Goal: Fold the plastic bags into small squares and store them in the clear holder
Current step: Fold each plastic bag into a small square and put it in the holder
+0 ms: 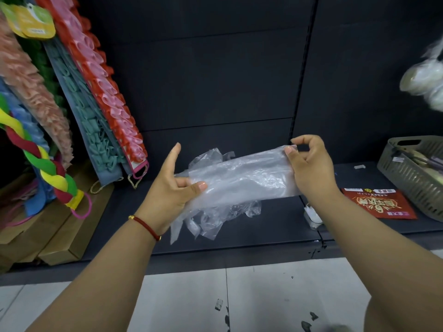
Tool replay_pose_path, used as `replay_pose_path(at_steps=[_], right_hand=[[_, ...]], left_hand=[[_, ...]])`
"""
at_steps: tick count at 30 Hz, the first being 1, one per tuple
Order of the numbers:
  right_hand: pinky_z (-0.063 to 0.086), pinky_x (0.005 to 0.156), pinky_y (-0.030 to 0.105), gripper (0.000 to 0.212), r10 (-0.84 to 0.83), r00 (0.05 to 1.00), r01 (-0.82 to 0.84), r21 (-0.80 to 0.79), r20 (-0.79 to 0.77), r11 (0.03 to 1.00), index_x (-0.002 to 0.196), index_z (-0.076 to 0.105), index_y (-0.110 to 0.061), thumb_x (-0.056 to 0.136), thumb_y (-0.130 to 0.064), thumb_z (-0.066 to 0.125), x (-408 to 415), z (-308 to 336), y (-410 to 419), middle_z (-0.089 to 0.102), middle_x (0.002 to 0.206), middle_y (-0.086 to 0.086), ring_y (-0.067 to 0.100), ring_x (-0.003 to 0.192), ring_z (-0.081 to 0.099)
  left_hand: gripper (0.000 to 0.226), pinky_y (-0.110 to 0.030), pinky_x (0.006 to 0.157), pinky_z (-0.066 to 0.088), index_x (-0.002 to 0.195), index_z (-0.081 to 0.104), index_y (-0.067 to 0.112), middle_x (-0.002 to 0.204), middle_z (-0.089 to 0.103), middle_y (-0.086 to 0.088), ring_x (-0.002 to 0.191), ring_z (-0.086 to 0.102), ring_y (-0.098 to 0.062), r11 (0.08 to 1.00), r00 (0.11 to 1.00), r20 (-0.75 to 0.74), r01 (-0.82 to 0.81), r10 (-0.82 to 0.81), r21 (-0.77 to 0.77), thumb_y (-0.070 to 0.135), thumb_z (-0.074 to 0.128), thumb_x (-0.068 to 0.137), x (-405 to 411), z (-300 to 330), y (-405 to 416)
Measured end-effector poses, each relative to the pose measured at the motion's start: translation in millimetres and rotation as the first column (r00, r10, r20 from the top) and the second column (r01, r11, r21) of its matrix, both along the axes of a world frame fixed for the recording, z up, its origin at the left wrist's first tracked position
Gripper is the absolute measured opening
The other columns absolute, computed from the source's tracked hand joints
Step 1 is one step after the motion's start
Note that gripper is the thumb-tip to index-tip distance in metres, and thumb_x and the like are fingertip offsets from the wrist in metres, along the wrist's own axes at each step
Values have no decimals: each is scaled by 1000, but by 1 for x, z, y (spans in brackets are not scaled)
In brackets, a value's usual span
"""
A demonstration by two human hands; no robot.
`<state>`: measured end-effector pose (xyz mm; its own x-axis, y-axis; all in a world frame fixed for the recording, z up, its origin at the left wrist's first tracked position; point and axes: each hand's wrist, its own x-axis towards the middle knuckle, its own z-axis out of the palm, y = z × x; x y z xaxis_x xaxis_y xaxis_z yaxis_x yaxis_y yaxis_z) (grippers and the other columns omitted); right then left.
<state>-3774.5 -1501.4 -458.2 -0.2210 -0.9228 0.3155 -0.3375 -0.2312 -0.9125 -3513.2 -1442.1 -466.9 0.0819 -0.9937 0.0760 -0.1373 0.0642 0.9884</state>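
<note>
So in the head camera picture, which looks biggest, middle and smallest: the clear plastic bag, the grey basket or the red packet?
1. Clear plastic bag, though it is nearest the camera.
2. Grey slatted basket, partly cut off at the edge.
3. Red printed packet.

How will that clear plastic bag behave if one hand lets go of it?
Probably floppy: the plastic bag looks flat only where it spans between the left hand and right hand, while its loose end hangs crumpled below. Likely very light, being thin and see-through. Its glossy film may slip from a light pinch.
</note>
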Motion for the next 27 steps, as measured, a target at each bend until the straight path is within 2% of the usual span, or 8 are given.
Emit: replay_pose_path(at_steps=[3,8,11,13,16,19,23,27], right_hand=[[40,49,6,15,7,1000,-7,-27,-15,1000,109,49,-24,97,-27,58,1,0,1,63,77,-3,7,65,56],[38,51,6,14,36,998,-38,-41,-42,998,109,49,-25,97,-26,56,1,-3,3,62,72,-5,5,63,55],[39,52,6,14,60,997,-62,-33,-55,998,108,48,-27,97,-28,56,3,-4,5,63,74,-4,6,66,57],[38,49,5,15,68,996,-69,-26,-53,997,109,48,-25,97,-27,56,4,-3,5,62,73,-2,7,64,56],[39,47,8,22,92,996,-92,43,-14,995,115,43,-25,97,-32,55,4,0,5,55,66,-2,9,56,51],[47,58,16,31,220,970,-234,141,104,962,120,37,-32,96,-34,57,1,0,5,54,63,-7,3,53,56],[51,67,18,30,487,852,-513,129,191,849,107,55,-29,89,-7,67,-4,-2,4,64,71,-11,7,72,60],[55,77,22,14,465,875,-482,154,134,862,87,73,-19,85,-6,72,-7,-3,2,67,83,-6,8,82,62]], left_hand=[[72,-39,85,56,145,33,39,87,65,-29,82,66,-27,999,994,-97,-45,44,-3,3,63,91,3,1,0],[44,-25,62,50,123,56,42,66,57,-4,64,55,-16,1000,992,-123,1,0,4,7,55,97,3,5,2],[33,-31,72,51,108,70,29,82,63,-14,73,58,-23,992,992,-42,123,-122,20,13,77,81,1,3,8],[17,-27,71,49,87,77,20,78,65,-12,69,56,-20,998,997,49,65,-65,7,4,75,81,1,0,7],[20,-17,69,49,84,77,14,69,71,3,65,62,-7,1000,999,52,-8,7,25,-2,66,87,3,-1,5],[18,-29,84,51,84,79,20,90,75,-6,84,64,-15,998,998,3,-57,57,36,4,72,84,11,-1,2],[29,-42,88,53,97,78,18,101,67,-22,87,61,-28,998,999,-8,-46,47,51,11,83,69,14,1,4],[28,-42,87,54,97,77,15,101,68,-25,86,62,-30,997,998,-36,-54,56,53,5,82,71,15,2,4]])
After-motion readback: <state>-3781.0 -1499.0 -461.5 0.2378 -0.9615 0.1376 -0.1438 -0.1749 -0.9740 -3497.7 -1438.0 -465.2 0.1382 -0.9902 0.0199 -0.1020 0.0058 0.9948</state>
